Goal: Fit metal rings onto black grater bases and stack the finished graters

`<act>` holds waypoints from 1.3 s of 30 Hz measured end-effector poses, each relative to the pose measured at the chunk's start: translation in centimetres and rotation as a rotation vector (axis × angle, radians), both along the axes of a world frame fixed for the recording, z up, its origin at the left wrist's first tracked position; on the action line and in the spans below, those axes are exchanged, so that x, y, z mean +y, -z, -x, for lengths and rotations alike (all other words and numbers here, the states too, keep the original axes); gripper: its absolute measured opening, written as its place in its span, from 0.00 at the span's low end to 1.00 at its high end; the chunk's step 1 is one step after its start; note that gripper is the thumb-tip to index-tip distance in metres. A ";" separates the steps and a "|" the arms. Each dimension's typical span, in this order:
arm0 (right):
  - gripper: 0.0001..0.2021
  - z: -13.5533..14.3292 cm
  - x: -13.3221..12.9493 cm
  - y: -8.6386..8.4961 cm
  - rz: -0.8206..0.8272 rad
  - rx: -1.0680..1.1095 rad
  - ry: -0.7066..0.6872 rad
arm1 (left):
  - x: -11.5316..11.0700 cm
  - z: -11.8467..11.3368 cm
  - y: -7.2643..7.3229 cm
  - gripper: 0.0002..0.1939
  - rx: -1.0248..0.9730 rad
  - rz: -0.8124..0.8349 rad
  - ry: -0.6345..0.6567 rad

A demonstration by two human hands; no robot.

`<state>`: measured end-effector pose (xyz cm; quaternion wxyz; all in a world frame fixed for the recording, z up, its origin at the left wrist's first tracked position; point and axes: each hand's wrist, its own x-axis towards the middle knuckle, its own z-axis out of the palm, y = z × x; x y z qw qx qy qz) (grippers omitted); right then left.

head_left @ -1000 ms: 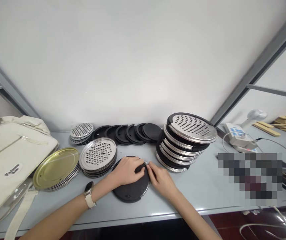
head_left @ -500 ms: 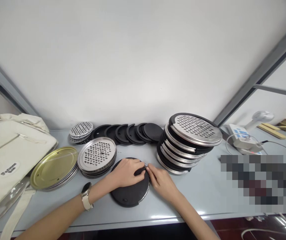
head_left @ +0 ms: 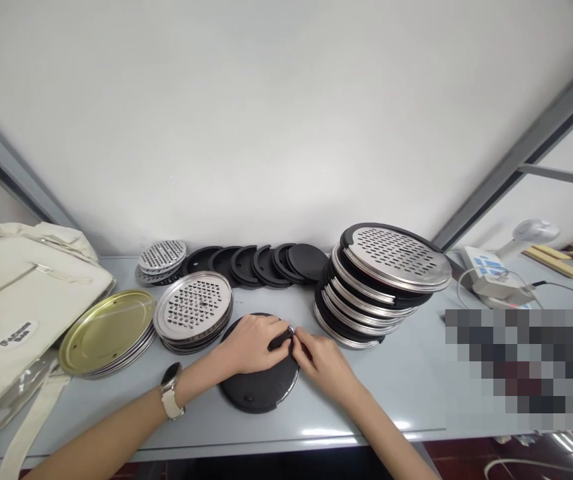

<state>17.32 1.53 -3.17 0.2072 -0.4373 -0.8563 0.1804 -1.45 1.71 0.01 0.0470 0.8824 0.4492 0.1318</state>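
A round black cover (head_left: 259, 390) with a silver metal edge showing along its right side lies flat near the front of the table. My left hand (head_left: 256, 343) rests across the top of it, fingers curled toward the upper right rim, where a raised black bit of the cover shows between thumb and fingers. At that same rim my right hand (head_left: 323, 363) pinches the edge with thumb and fingertips. The exact spot under the fingertips is hidden. Just behind my left hand stands a stack of perforated metal grater discs (head_left: 195, 305).
Gold-toned metal discs (head_left: 109, 333) lie stacked at left beside a cream bag (head_left: 26, 300). Black round covers (head_left: 266, 267) line the wall, next to small grater discs (head_left: 163, 258). A tall stack of black-rimmed graters (head_left: 396, 257) stands right; beyond it, a white device (head_left: 496, 287) with a cable.
Both hands stay at the rim, with only a slight shift of the right fingertips. The view has moved a little.
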 end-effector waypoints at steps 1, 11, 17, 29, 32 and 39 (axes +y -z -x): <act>0.11 0.0 0.0 0.0 -0.001 -0.002 0.000 | 0.0 0.0 0.0 0.06 0.001 -0.002 -0.002; 0.10 0.0 0.2 0.2 -0.022 -0.011 0.000 | 0.0 0.0 -0.1 0.06 0.002 0.002 0.006; 0.11 0.0 0.1 0.1 -0.044 -0.046 -0.006 | 0.0 0.0 0.0 0.06 -0.006 -0.001 0.016; 0.12 0.0 -0.1 0.0 -0.066 -0.045 -0.015 | -0.2 0.0 -0.2 0.04 0.000 -0.011 0.004; 0.12 0.0 0.0 0.0 -0.070 -0.048 -0.021 | -0.1 0.0 -0.2 0.04 -0.008 -0.002 0.005; 0.12 0.0 0.0 0.2 -0.096 -0.060 -0.014 | -0.1 0.0 -0.1 0.04 -0.009 -0.031 0.007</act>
